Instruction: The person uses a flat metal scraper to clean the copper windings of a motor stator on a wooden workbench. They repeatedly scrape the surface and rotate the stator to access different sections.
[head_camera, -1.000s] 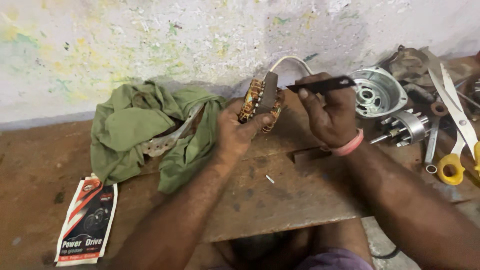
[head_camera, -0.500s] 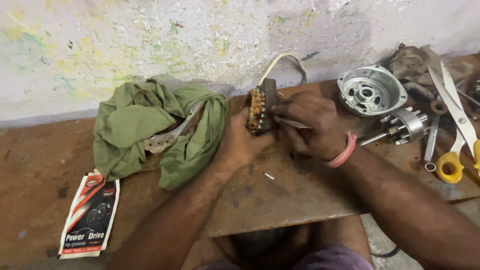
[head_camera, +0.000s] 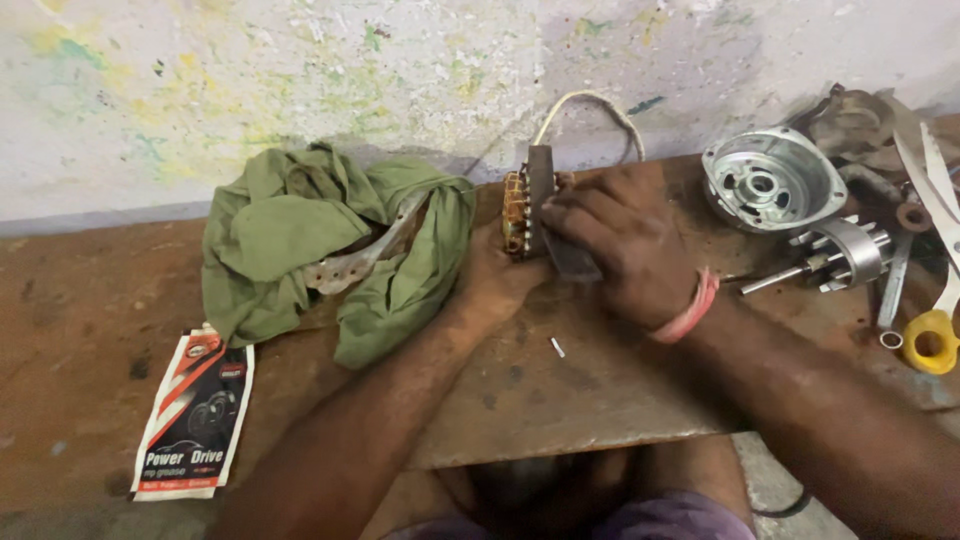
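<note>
Copper-wound and ringed in dark steel, the round motor stator (head_camera: 528, 212) stands on edge at the far side of the rusty metal work plate (head_camera: 560, 390), clamped between both hands. The left hand (head_camera: 490, 275) closes around its near lower side from underneath, apparently to keep it upright and steady. The right hand (head_camera: 615, 240) wraps over the top and right face, fingers curled shut against the steel ring, pressing a dark flat tool or strip (head_camera: 570, 258) along it; what exactly that piece is cannot be told. A white sleeved lead wire (head_camera: 590, 105) arcs up from behind the stator toward the wall. A pink band (head_camera: 690, 312) circles the right wrist.

Left of the grip lies a crumpled green cloth (head_camera: 300, 240), and beyond it, nearer the body, a red, white and black grease sachet (head_camera: 195, 415). Right of the grip sit a silver cast end housing (head_camera: 770, 180), a finned rotor on its shaft (head_camera: 840, 255) and yellow-handled scissors (head_camera: 935, 290), within easy reach.
</note>
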